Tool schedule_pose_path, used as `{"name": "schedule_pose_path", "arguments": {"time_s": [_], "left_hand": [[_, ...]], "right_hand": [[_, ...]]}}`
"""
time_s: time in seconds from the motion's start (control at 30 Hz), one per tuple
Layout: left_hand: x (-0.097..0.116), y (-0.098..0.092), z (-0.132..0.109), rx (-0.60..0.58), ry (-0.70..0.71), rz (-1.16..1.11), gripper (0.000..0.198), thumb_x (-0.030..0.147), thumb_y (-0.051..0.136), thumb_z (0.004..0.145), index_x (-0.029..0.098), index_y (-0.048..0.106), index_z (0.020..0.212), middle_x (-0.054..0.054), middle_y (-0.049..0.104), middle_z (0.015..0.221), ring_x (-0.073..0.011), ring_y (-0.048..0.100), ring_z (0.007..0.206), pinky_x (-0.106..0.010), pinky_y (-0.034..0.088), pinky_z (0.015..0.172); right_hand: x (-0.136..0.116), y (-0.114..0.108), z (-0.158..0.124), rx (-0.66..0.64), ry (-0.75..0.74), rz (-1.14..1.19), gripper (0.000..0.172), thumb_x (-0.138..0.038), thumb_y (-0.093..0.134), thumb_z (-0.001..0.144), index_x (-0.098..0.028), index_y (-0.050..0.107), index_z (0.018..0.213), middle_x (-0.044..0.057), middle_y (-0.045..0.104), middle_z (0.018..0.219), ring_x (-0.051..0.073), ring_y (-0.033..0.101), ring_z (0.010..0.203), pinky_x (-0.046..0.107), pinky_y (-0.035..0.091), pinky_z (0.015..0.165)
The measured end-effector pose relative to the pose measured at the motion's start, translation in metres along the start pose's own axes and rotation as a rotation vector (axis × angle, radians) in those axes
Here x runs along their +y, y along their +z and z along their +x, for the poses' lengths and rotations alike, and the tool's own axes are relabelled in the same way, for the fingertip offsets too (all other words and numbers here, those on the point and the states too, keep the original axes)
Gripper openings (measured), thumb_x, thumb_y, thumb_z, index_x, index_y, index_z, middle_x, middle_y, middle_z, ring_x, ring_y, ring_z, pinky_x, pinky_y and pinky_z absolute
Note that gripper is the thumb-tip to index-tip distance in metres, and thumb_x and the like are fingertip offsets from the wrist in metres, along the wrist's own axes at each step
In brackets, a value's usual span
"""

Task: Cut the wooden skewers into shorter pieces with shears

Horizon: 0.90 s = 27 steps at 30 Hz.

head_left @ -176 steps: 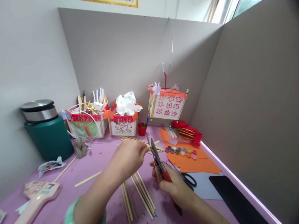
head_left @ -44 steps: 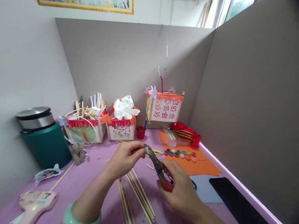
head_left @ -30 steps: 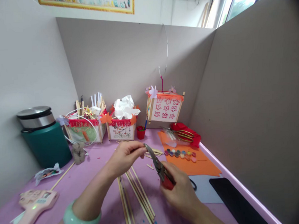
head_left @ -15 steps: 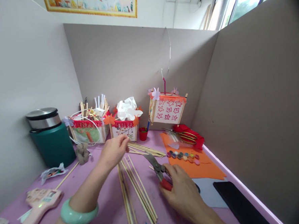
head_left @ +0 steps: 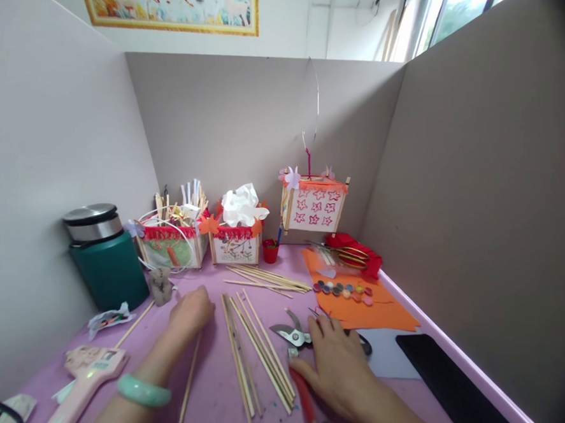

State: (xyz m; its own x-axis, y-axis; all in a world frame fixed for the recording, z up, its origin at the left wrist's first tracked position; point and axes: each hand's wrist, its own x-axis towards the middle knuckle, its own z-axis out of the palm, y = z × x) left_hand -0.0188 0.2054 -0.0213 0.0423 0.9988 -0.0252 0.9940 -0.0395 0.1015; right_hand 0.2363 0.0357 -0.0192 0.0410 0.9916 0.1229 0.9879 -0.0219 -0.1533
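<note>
My left hand (head_left: 193,311), with a pale green bangle on the wrist, is closed near the table top at the upper end of a thin wooden stick (head_left: 190,380). The stick slants toward the front of the table. My right hand (head_left: 337,360) lies flat with fingers spread over the red-handled pruning shears (head_left: 303,392), partly covering them. Their blades point left and stand apart. Beneath that hand, a black scissor handle (head_left: 366,344) shows in part. Several wooden sticks (head_left: 262,353) lie side by side between my hands, and another bunch of sticks (head_left: 270,279) lies behind them.
A green flask (head_left: 108,263) and a pink glue gun (head_left: 80,393) stand or lie at left. Decorated boxes (head_left: 237,245) and a hanging lantern (head_left: 315,206) are at the back. Paint pots (head_left: 342,291) rest on orange paper (head_left: 387,310); a black phone-like slab (head_left: 446,380) lies at right.
My left hand has moved left and down, where a separate stick now lies. My right hand has loosened from the pruning shears, which now lie lower with their blades and handles spread.
</note>
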Motion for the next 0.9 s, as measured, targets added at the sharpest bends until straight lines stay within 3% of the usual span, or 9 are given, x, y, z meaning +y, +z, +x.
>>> {"name": "schedule_pose_path", "arguments": {"time_s": [0.13, 0.27, 0.33, 0.43, 0.53, 0.63, 0.9], "left_hand": [[0.000, -0.001, -0.016, -0.026, 0.034, 0.014, 0.035, 0.028, 0.039, 0.079, 0.010, 0.054, 0.104, -0.024, 0.064, 0.103, -0.0337, 0.063, 0.094, -0.038, 0.046, 0.073], [-0.001, 0.002, -0.028, -0.044, 0.092, 0.016, 0.039, 0.035, 0.034, 0.082, 0.008, 0.053, 0.103, -0.026, 0.064, 0.101, -0.0365, 0.062, 0.095, -0.041, 0.045, 0.073], [-0.003, 0.004, -0.030, -0.052, 0.113, 0.009, 0.039, 0.037, 0.033, 0.082, 0.009, 0.053, 0.100, -0.026, 0.064, 0.099, -0.0368, 0.062, 0.093, -0.041, 0.045, 0.073], [-0.006, 0.007, -0.030, -0.055, 0.139, -0.002, 0.036, 0.038, 0.034, 0.082, 0.011, 0.054, 0.096, -0.025, 0.065, 0.096, -0.0365, 0.063, 0.091, -0.041, 0.044, 0.071], [-0.009, 0.008, -0.029, -0.041, 0.163, -0.010, 0.031, 0.038, 0.035, 0.082, 0.014, 0.054, 0.090, -0.023, 0.066, 0.093, -0.0355, 0.063, 0.089, -0.040, 0.044, 0.070], [-0.010, 0.009, -0.029, -0.031, 0.167, -0.022, 0.026, 0.039, 0.036, 0.082, 0.018, 0.051, 0.081, -0.019, 0.066, 0.088, -0.0331, 0.064, 0.085, -0.038, 0.044, 0.067], [-0.013, 0.016, -0.025, 0.010, 0.161, -0.073, 0.020, 0.039, 0.041, 0.079, 0.021, 0.044, 0.070, -0.011, 0.066, 0.078, -0.0311, 0.062, 0.078, -0.035, 0.041, 0.064]], "right_hand": [[-0.005, -0.009, -0.003, 0.001, -0.019, -0.004, 0.056, -0.055, 0.050, 0.080, -0.013, 0.057, 0.117, 0.021, 0.055, 0.121, 0.039, 0.046, 0.113, 0.054, 0.036, 0.087], [0.002, -0.020, -0.015, 0.114, -0.034, -0.007, 0.053, -0.053, 0.053, 0.080, -0.018, 0.055, 0.119, 0.016, 0.055, 0.121, 0.033, 0.048, 0.111, 0.047, 0.035, 0.090], [0.020, -0.028, -0.024, 0.159, 0.051, -0.040, 0.047, -0.050, 0.051, 0.083, -0.018, 0.056, 0.117, 0.015, 0.056, 0.117, 0.031, 0.050, 0.106, 0.044, 0.036, 0.087], [0.065, -0.037, -0.046, 0.180, 0.298, -0.141, 0.044, -0.047, 0.049, 0.084, -0.015, 0.058, 0.113, 0.018, 0.057, 0.114, 0.033, 0.050, 0.104, 0.043, 0.037, 0.083], [0.113, -0.037, -0.072, 0.116, 0.541, -0.207, 0.056, -0.047, 0.054, 0.078, -0.013, 0.051, 0.123, 0.019, 0.058, 0.111, 0.036, 0.050, 0.104, 0.044, 0.037, 0.081], [0.142, -0.029, -0.091, 0.009, 0.659, -0.116, 0.068, -0.052, 0.056, 0.073, -0.012, 0.046, 0.128, 0.017, 0.058, 0.112, 0.035, 0.050, 0.106, 0.043, 0.039, 0.081], [0.144, -0.018, -0.092, 0.108, 0.682, -0.071, 0.073, -0.045, 0.054, 0.072, -0.009, 0.039, 0.133, 0.018, 0.057, 0.113, 0.034, 0.051, 0.106, 0.040, 0.040, 0.081]]}}
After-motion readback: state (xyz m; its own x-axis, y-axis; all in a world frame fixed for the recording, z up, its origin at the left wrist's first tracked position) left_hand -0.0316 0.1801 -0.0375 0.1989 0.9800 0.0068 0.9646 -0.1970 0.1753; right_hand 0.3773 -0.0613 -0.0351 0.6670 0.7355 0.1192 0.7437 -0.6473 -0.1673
